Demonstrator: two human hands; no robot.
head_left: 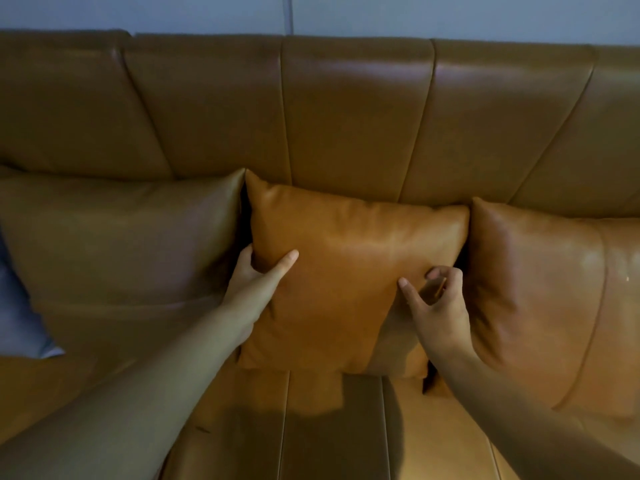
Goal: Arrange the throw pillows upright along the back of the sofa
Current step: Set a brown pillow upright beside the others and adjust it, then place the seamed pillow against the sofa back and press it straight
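An orange leather pillow (349, 265) stands upright against the sofa back (346, 109), in the middle of the view. My left hand (256, 275) grips its left edge, thumb on the front and fingers tucked behind. My right hand (434, 303) rests on the pillow's lower right front, with thumb and fingers spread and pinching a fold of the cover. A larger brown pillow (117, 244) leans upright to the left, touching the middle one. Another orange pillow (554, 296) stands upright to the right.
A blue-grey cushion (20, 306) pokes in at the far left edge. The sofa seat (332, 431) lies below the pillows, under my arms' shadow. A pale wall (346, 12) rises behind the sofa back.
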